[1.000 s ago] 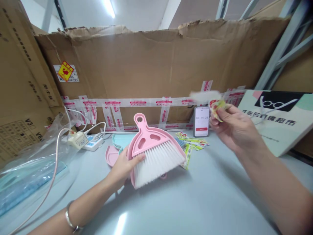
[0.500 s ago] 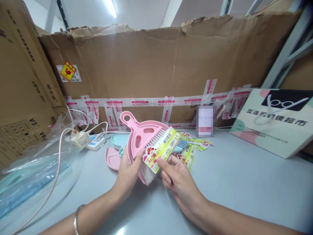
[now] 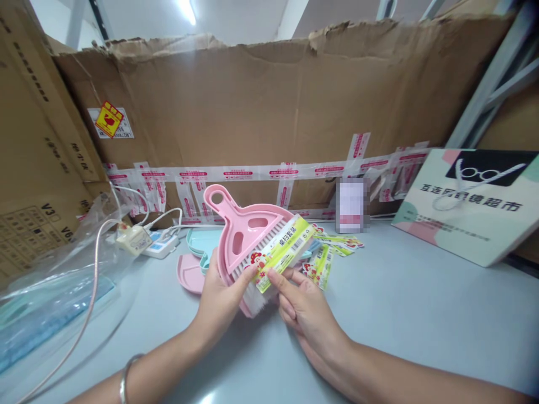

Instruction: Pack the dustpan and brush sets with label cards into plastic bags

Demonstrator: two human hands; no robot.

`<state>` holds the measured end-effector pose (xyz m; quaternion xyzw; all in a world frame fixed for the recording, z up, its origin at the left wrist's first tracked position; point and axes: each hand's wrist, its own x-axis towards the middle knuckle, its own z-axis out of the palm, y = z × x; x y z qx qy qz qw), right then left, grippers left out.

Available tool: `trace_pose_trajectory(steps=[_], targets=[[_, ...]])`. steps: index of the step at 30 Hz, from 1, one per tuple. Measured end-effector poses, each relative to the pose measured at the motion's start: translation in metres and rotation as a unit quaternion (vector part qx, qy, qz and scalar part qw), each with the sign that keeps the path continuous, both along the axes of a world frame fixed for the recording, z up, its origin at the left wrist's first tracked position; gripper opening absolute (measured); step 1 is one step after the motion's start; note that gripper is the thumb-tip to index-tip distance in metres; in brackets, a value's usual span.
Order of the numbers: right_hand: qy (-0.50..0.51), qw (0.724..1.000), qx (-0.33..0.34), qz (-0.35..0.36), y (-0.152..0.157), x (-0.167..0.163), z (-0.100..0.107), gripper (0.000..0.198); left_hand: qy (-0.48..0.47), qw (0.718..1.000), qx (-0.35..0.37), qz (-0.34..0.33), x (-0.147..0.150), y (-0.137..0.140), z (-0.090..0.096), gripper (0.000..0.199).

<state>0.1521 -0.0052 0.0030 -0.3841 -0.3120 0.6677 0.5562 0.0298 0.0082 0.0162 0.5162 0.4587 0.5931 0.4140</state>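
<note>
My left hand (image 3: 225, 289) is closed round the lower left side of a pink dustpan (image 3: 255, 223), which it holds tilted above the table. A brush with white bristles (image 3: 257, 302) lies against the dustpan's open side. Across the brush sits a yellow-green printed label card (image 3: 283, 251), and my left thumb rests at its lower left end. The fingers of my right hand (image 3: 301, 294) pinch the card's lower edge. Behind the dustpan lie a light blue dustpan (image 3: 206, 241) and another pink piece (image 3: 189, 275), both partly hidden. More label cards (image 3: 322, 266) lie to the right.
A large cardboard box (image 3: 236, 106) stands along the back of the grey table (image 3: 400, 314). On the left are a power strip (image 3: 162, 245), a cable and a clear plastic bag (image 3: 63, 280). A printed paper bag (image 3: 463, 207) leans at the right, near a blurred-out upright card (image 3: 350, 205).
The label card has shifted slightly right and up against the dustpan. My left thumb has come over onto the card's end. The whole view has moved a little.
</note>
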Motion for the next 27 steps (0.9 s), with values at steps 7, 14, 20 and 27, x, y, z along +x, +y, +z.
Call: trace_pose_trajectory(steps=[7,14,20,27], targets=[[0.019,0.992,0.053,-0.112,0.005,0.015,0.006,0.047,-0.097,0.993,-0.007,-0.062,-0.009,0.0,0.0,0.065],[0.059,0.996,0.023,0.061,0.015,0.02,0.005,0.043,-0.116,0.988,-0.035,-0.098,-0.013,0.003,-0.002,0.07],[0.082,0.995,0.01,0.055,0.012,0.013,0.003,0.039,-0.085,0.987,-0.053,-0.128,-0.01,-0.003,-0.002,0.066],[0.033,0.999,0.037,0.011,0.012,0.018,0.003,0.031,0.156,0.984,0.05,-0.076,-0.035,0.014,0.025,0.036]])
